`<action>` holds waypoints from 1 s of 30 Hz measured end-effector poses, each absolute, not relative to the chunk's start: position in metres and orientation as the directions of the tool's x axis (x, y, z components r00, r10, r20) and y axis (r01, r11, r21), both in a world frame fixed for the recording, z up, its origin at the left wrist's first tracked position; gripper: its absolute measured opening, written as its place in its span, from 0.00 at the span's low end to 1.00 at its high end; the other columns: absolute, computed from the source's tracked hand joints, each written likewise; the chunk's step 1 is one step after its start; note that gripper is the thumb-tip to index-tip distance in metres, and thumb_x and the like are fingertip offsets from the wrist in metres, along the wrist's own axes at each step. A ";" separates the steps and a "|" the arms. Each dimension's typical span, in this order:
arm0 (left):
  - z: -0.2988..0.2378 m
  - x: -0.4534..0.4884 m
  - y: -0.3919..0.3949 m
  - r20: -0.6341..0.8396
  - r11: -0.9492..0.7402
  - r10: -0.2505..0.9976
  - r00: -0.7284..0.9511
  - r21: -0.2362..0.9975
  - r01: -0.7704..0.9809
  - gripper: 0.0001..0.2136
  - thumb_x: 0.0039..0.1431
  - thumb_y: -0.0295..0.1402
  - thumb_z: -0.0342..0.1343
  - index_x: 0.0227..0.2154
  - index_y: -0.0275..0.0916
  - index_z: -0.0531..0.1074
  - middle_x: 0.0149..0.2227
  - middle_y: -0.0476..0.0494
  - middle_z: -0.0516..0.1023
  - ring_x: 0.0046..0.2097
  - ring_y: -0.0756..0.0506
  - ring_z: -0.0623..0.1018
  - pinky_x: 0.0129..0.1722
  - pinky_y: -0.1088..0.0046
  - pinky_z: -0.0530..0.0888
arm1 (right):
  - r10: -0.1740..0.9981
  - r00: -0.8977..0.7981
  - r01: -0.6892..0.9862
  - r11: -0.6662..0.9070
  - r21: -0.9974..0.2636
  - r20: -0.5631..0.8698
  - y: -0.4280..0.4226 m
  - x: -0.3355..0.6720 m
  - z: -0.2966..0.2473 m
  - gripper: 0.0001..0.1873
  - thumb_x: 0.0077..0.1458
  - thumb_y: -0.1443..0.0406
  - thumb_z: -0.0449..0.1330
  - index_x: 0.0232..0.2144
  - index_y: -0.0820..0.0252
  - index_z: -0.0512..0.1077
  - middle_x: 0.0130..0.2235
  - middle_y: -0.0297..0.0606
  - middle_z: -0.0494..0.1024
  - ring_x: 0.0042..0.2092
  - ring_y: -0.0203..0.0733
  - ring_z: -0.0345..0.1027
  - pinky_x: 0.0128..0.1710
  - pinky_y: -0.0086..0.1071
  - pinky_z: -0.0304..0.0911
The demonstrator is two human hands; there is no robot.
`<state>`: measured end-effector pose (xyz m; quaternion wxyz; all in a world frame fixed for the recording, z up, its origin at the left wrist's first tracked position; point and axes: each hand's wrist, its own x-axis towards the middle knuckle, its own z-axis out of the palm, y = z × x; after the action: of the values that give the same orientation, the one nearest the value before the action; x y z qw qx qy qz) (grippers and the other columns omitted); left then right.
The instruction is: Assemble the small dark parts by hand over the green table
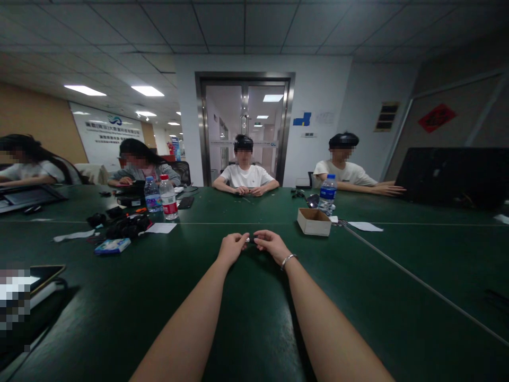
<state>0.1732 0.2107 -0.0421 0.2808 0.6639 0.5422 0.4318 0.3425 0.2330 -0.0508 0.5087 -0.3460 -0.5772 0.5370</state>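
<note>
Both my arms reach forward over the dark green table [246,318]. Between my fingertips is a small dark object with a shiny silvery part [250,240], too small to name for certain. My left hand [231,249] pinches its left end with thumb and fingers. At the other end, my right hand [273,247] has its thumb and fingers closed on the dark part. A silvery bracelet [288,260] circles my right wrist. The fingers cover much of the object, which is held just above the tabletop.
An open cardboard box [314,223] stands right of my hands, before a blue-capped water bottle [327,193]. Leftward are a red-capped bottle [168,199], black gear [127,226] and a blue-white packet [112,246]. Across sits a person [245,175]; others sit either side. A monitor [457,178] is at right.
</note>
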 end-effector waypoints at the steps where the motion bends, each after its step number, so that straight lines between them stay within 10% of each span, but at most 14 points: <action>1: -0.042 0.173 0.210 0.266 -0.250 0.963 0.038 0.834 0.491 0.26 0.50 0.55 0.43 0.22 0.35 0.72 0.21 0.46 0.73 0.24 0.48 0.71 0.27 0.74 0.64 | 0.945 -0.246 -0.145 0.184 -0.972 0.215 0.233 0.343 -0.051 0.21 0.33 0.63 0.69 0.33 0.64 0.71 0.29 0.34 0.70 0.23 0.28 0.62 0.23 0.24 0.60; 14: -0.041 0.179 0.207 0.353 -0.350 0.934 0.057 0.872 0.343 0.16 0.49 0.44 0.54 0.37 0.39 0.71 0.31 0.45 0.75 0.33 0.47 0.73 0.33 0.74 0.67 | 0.952 -0.217 -0.157 0.186 -0.970 0.218 0.237 0.345 -0.055 0.20 0.35 0.62 0.68 0.34 0.64 0.72 0.28 0.35 0.70 0.26 0.31 0.64 0.23 0.24 0.61; 30: -0.041 0.177 0.208 0.245 -0.243 0.967 0.064 0.830 0.502 0.23 0.50 0.53 0.45 0.24 0.36 0.72 0.22 0.46 0.73 0.25 0.48 0.71 0.28 0.74 0.65 | 0.948 -0.227 -0.124 0.200 -0.972 0.224 0.237 0.344 -0.055 0.21 0.34 0.62 0.68 0.33 0.64 0.72 0.27 0.34 0.71 0.24 0.30 0.63 0.23 0.24 0.60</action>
<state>0.1773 0.2083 -0.0415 0.2826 0.6723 0.5463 0.4120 0.3437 0.2373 -0.0552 0.5111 -0.3539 -0.5819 0.5244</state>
